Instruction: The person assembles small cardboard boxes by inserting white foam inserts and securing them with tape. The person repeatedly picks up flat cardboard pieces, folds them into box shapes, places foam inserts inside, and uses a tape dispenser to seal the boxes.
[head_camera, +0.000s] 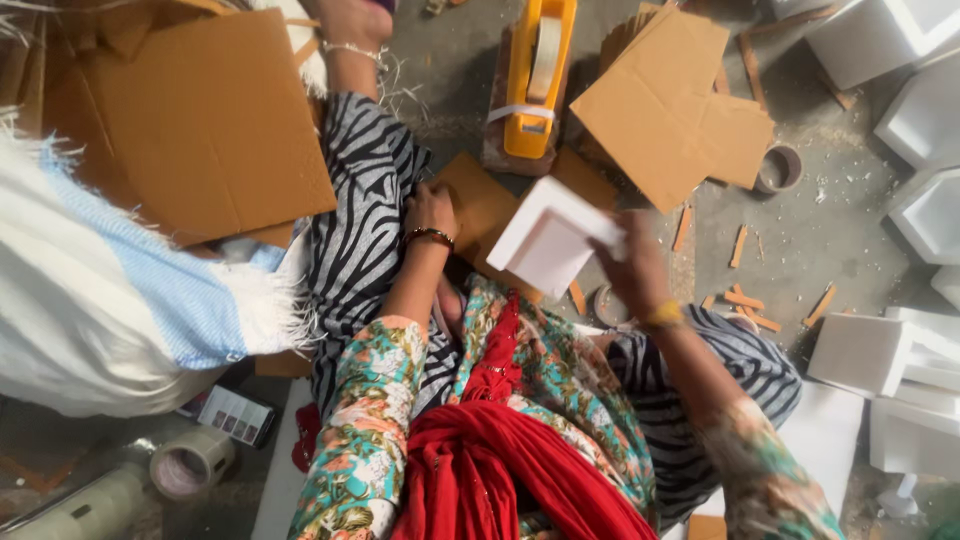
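I sit on the floor with my legs in zebra-striped trousers. My right hand (632, 262) grips a white square foam tray (549, 239) by its right edge and holds it tilted above my lap. My left hand (429, 209), with a dark bangle at the wrist, rests on a brown cardboard piece (484, 205) lying by my left knee; its fingers are curled on the card's left edge. The tray partly covers that card.
A yellow tape dispenser (536, 80) stands ahead on a block. Large cardboard sheets lie at left (205, 120) and right (665, 100). White foam boxes (925, 120) are stacked at right. Tape rolls (190, 462) lie at lower left, cardboard strips (745, 298) on the floor.
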